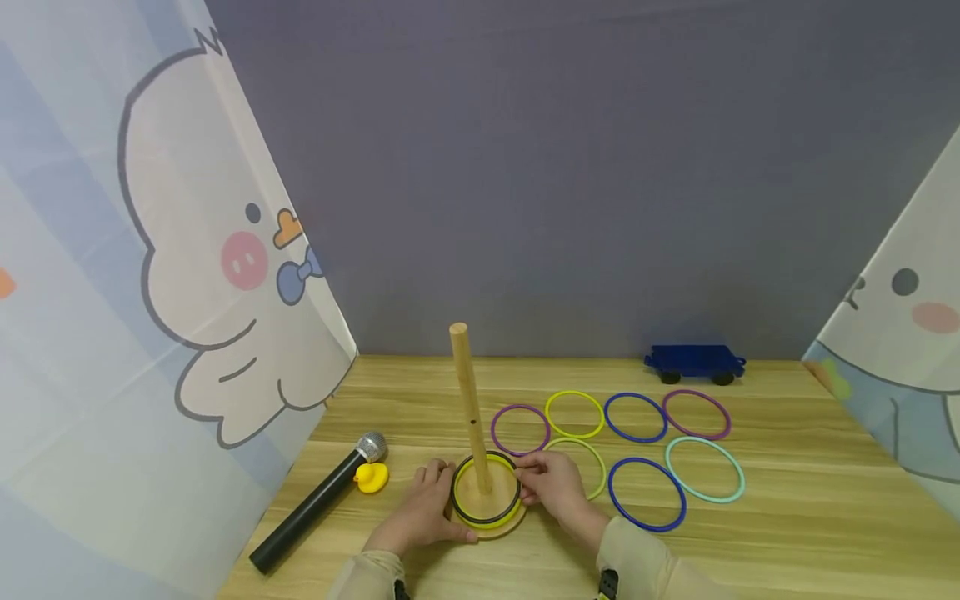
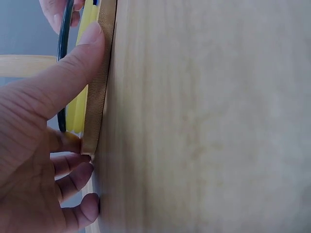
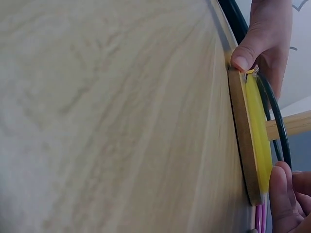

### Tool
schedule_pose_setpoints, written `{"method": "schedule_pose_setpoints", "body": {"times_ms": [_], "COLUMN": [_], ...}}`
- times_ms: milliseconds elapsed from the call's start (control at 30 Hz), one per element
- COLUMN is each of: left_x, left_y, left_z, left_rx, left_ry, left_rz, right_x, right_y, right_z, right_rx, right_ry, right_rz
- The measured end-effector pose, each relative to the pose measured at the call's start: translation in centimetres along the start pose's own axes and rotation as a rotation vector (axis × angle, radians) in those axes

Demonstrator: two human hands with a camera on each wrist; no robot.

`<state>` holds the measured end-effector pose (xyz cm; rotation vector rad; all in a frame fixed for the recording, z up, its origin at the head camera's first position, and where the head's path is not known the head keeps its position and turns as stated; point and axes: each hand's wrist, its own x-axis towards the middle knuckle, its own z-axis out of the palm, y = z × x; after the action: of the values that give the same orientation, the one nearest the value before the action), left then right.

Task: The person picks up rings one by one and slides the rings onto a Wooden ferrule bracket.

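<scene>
Wood-grained counter set before a plain grey backdrop, with cartoon-printed cloth hanging on either side. Toward the front of the counter: a round wooden base with an upright post, and around that post a black ring above yellow rings. At least two yellow ones apparently, low and close on the base; exact count hard to tell. Black ring tilted, raised on the right side and clear of the yellow there, nearer the stack on the left.

Left hand wrapped round the left edge of the base, thumb toward the front, fingers curled along the side. Right hand grasping the black ring, rim pinched between thumb and finger.

Judging by looks, thin, smooth plastic: light, fairly stiff with a little spring, perhaps slightly slippery, unlikely to break. Best taken by the outer rim in a light pinch, away from the post; no need to squeeze. Base and post probably heavier and rigid; best steadied low, at the base's edge.

To the right, seven loose rings flat on the counter, with a blue cart behind. To the left, a microphone with a yellow duck just beside.
</scene>
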<state>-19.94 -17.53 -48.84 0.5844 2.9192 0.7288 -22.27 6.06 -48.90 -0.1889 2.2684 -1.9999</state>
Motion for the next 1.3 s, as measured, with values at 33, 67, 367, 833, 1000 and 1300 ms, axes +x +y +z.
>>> {"method": "schedule_pose_setpoints", "body": {"times_ms": [33, 67, 367, 833, 1000, 1300], "left_x": [0.0, 0.1, 0.3, 0.4, 0.3, 0.0], "left_y": [0.0, 0.1, 0.2, 0.4, 0.2, -0.3], "left_z": [0.0, 0.0, 0.3, 0.0, 0.2, 0.1], "left_rx": [-0.001, -0.002, 0.013, -0.013, -0.007, -0.01], "left_ry": [-0.003, -0.005, -0.01, 0.001, 0.005, 0.005], "left_rz": [0.0, 0.0, 0.004, -0.001, 0.004, -0.006], "right_x": [0.0, 0.0, -0.5, -2.5, -3.3, -4.9], "right_y": [0.1, 0.1, 0.5, -0.7, -0.8, -0.6], "right_z": [0.0, -0.1, -1.0, -5.9, -8.5, -11.7], "right_rx": [-0.006, -0.011, -0.008, -0.013, -0.045, -0.153], "right_ry": [0.006, 0.013, 0.054, 0.087, 0.093, 0.216], "right_rz": [0.003, 0.008, -0.02, -0.009, 0.003, 0.047]}}
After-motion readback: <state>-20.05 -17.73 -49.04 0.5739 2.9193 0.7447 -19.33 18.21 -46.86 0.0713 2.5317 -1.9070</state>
